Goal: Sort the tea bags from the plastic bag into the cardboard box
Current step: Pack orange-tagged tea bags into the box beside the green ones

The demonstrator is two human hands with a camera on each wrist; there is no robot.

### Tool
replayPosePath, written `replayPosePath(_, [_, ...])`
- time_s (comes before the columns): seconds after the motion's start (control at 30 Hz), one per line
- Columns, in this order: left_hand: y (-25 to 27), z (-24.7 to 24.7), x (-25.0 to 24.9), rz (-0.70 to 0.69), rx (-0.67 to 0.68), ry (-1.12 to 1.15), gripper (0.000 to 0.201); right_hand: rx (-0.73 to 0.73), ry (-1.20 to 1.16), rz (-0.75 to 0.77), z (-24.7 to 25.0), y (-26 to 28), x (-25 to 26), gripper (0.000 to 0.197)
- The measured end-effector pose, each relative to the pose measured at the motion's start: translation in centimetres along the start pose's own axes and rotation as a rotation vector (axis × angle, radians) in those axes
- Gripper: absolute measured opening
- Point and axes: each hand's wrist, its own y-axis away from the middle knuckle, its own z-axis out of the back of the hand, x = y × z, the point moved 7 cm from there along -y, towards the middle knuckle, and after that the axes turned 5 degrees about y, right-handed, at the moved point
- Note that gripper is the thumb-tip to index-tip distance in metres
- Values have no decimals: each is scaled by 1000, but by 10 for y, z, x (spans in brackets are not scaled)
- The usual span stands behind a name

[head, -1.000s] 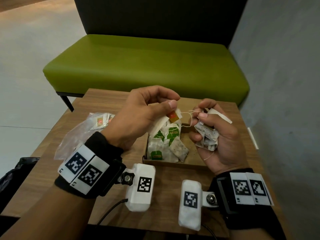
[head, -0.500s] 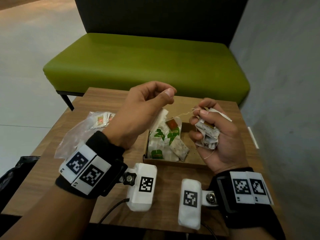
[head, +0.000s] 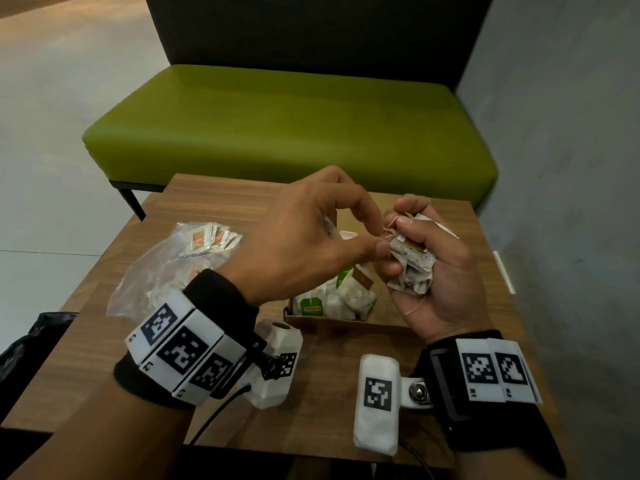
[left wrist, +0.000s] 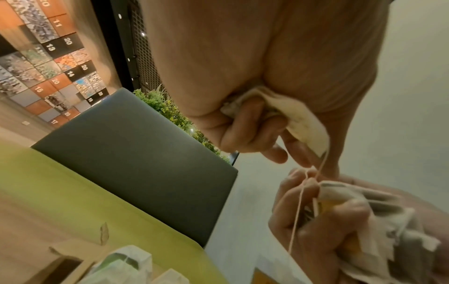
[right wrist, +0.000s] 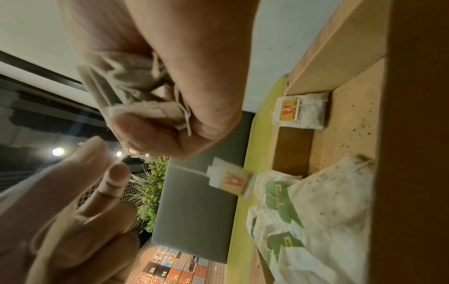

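My right hand grips a crumpled bundle of tea bags above the right side of the cardboard box. My left hand meets it, thumb and forefinger pinching a string at the bundle. One tea bag is tucked under the left hand's curled fingers. A red-and-orange tag dangles from the string over the box. Several tea bags with green tags lie in the box. The clear plastic bag, holding more tea bags, lies on the table to the left.
The small wooden table holds everything. A green bench stands just beyond its far edge and a grey wall runs close along the right. A black bag lies on the floor at the left.
My left hand had lifted away with the string drawn out; it has now come down and right to meet the right hand at the bundle. The right hand has hardly moved.
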Motion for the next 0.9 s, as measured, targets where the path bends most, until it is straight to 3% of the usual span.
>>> replayPosePath(0.07, [0,-2,-4,-41,-7,-27,12,15,-20,-9,-1,0,-2,10])
replayPosePath(0.27, [0,-10,-12,-126,-79,-77,20,46,27,-22,-4,1,-6,45])
replayPosePath(0.4, [0,-18,-7,-89,-89,-203,40,64,20,-26,-9,1,-9,54])
replayPosePath(0.53, [-1,-22,-4,-29,-50,-300,38,41,47,-20,-6,-2,-13,63])
replayPosePath(0.73, [-3,-23,1,9,88,-357,35,43,87,-52,-8,-2,-16,59])
replayPosePath(0.9, [-3,-12,6,21,20,-136,8,40,121,-47,-8,-1,-14,45])
